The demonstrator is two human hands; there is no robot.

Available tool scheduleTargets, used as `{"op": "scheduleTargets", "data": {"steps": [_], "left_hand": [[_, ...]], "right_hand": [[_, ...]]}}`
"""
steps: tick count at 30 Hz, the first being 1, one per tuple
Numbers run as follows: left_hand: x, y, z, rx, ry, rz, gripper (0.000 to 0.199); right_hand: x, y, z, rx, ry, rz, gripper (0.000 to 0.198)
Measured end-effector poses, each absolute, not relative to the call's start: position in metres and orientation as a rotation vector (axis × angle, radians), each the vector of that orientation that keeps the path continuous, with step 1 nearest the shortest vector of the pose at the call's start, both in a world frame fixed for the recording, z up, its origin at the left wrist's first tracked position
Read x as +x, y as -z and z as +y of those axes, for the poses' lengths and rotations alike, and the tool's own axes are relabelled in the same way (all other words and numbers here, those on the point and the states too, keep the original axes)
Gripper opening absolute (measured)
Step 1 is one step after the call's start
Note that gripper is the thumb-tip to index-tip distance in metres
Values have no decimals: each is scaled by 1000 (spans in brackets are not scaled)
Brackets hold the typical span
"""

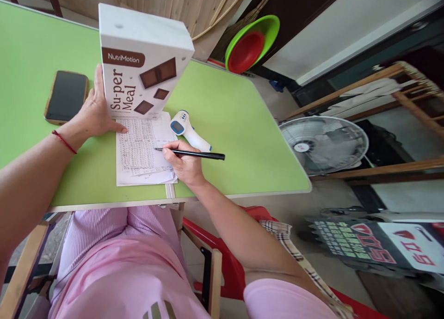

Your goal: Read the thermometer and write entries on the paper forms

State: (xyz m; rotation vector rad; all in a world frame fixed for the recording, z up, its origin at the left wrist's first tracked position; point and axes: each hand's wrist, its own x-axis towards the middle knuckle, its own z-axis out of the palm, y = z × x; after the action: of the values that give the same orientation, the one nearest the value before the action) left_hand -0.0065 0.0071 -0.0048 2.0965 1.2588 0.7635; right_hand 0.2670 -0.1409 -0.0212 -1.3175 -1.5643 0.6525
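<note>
My right hand [184,160] pinches a black pen [208,155], its tip on sheets of paper [138,148] filled with handwriting. The sheets lie stacked near the table's front edge. My left hand [95,108], with a red cord on the wrist, rests against the left side of a white NutriMotion box [138,64]. Its fingers are stretched along the box and its thumb reaches onto the paper. The box stands upright at the top of the sheets and covers their upper part. Just beyond my right hand lies a white and blue infrared thermometer [190,129].
A phone [67,97] lies left of the box on the green table [236,120]. Beyond the table's far edge are a green basin [272,30] and a red basin [245,52]. To the right stand a fan [326,143] and a wooden frame [364,171]. A red chair [229,263] is below.
</note>
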Motion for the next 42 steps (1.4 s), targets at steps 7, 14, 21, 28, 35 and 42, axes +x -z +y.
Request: {"op": "scheduleTargets", "data": {"steps": [7, 14, 21, 28, 35, 42], "left_hand": [[-7, 8, 8, 2122, -794, 1230, 176], [-8, 8, 8, 2142, -774, 1234, 173], [-5, 6, 9, 2075, -718, 1312, 182], [-8, 11, 12, 2114, -780, 1240, 177], [-8, 8, 9, 2107, -798, 1215, 178], [-8, 11, 10, 2104, -803, 1212, 180]], "right_hand": [[267, 20, -142, -1310, -649, -1615, 18], [267, 17, -142, -1293, -653, -1645, 16], [268, 20, -141, -1307, -653, -1599, 20], [267, 20, -141, -1296, -627, -1624, 16], [268, 19, -142, -1334, -647, -1611, 18], [267, 19, -141, -1345, -640, -1591, 21]]}}
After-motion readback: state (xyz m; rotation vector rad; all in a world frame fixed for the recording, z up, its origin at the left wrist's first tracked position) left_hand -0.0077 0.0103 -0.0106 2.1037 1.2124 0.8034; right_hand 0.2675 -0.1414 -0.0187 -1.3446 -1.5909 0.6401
